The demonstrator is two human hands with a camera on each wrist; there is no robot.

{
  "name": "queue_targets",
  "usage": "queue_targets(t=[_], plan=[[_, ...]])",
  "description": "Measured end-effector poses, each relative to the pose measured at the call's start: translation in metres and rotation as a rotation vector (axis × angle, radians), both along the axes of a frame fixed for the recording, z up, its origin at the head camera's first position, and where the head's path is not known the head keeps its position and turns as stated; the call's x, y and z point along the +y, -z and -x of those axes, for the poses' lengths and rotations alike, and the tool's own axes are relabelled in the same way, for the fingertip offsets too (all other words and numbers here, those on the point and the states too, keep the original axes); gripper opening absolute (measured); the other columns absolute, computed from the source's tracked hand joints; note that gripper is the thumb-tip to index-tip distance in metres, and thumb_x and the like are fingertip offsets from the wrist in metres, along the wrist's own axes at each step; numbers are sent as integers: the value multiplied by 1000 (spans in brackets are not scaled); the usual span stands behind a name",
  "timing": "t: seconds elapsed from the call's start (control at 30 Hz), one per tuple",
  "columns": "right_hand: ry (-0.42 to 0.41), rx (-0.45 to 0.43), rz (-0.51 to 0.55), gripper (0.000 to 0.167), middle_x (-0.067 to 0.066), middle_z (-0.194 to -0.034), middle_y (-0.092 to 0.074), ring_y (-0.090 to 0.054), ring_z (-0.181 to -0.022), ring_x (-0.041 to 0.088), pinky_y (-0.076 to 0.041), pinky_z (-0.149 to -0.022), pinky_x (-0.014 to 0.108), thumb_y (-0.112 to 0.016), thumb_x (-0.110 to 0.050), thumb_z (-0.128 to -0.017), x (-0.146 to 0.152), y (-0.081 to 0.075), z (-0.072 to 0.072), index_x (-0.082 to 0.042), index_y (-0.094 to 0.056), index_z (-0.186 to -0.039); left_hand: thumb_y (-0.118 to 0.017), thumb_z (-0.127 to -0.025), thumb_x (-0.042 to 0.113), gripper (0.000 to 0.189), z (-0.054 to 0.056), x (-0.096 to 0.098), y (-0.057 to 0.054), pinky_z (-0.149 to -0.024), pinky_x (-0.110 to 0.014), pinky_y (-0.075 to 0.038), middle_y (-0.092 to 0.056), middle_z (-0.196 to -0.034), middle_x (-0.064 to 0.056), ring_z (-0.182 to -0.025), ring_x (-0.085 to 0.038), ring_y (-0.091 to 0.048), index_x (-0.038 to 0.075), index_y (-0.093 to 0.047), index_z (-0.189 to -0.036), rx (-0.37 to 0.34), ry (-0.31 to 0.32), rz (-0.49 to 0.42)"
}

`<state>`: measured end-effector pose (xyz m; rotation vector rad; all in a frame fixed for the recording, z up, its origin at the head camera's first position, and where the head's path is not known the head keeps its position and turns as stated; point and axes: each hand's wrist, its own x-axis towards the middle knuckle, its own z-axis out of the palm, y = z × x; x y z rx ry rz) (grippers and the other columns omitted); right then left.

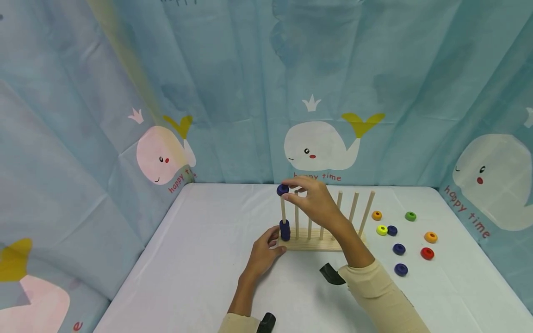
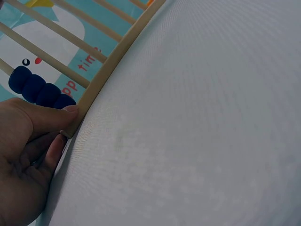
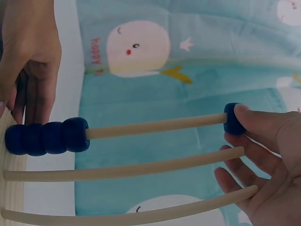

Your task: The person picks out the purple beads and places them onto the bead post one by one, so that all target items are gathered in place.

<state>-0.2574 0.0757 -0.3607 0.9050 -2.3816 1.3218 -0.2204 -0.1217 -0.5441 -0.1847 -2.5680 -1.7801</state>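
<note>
A wooden peg rack (image 1: 312,245) with a row of upright pegs stands on the table. On its leftmost peg several dark blue beads (image 3: 47,138) are stacked against the base. Between thumb and fingers my right hand (image 1: 315,202) pinches another blue bead (image 3: 233,119), which sits at the top end of that same peg. Two neighbouring pegs pass close to the lower fingers of that hand in the right wrist view. My left hand (image 1: 263,252) grips the left end of the base, its thumb on the wood beside the stack in the left wrist view.
Loose beads lie on the white table (image 1: 200,259) right of the rack: a yellow bead (image 1: 381,230), a green bead (image 1: 410,216), a red bead (image 1: 427,253), two orange ones and several blue ones. A whale-print curtain (image 1: 241,138) hangs behind the table.
</note>
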Motion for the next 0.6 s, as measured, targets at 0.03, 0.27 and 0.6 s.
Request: queue_targets(t=[0.03, 0.27, 0.6], plan=[[-3, 0, 1, 34, 7, -123, -75, -72, -112, 26, -63, -96, 47, -80, -14, -96, 0, 0, 0, -6, -75, -129, -80, -93, 11, 66, 0, 0, 0, -116, -46, -51, -62, -147, -13, -137, -32, -59, 15, -55, -154, 0, -1, 2], [-12, 21, 7, 33, 8, -122, -76, -71, -115, 26, -62, -98, 51, -80, -13, -96, 0, 1, 0, -6, -75, -128, -79, -93, 11, 66, 0, 1, -1, -116, -42, -52, -63, -147, -12, -137, -30, -59, 14, -54, -154, 5, -4, 14], [42, 67, 13, 32, 3, -128, -75, -69, -111, 24, -60, -90, 41, -81, -17, -96, 11, -4, -11, -11, -76, -128, -80, -93, 11, 66, 0, 1, -2, -115, -43, -53, -65, -143, -12, -134, -30, -61, 14, -55, -154, -12, -19, 18]])
